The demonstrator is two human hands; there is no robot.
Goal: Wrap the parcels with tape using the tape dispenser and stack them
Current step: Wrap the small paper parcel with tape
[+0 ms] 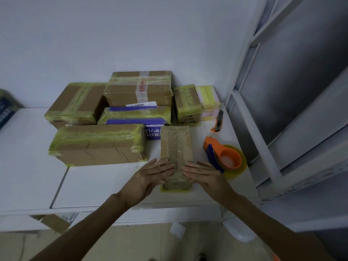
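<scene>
Small parcel (177,147) is pressed by flat left hand (150,174) and right hand (203,174), fingers spread; tape should be smoothed outward from seam.

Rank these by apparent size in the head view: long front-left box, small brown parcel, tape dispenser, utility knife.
1. long front-left box
2. small brown parcel, partly covered
3. tape dispenser, not far behind the parcel
4. utility knife
</scene>
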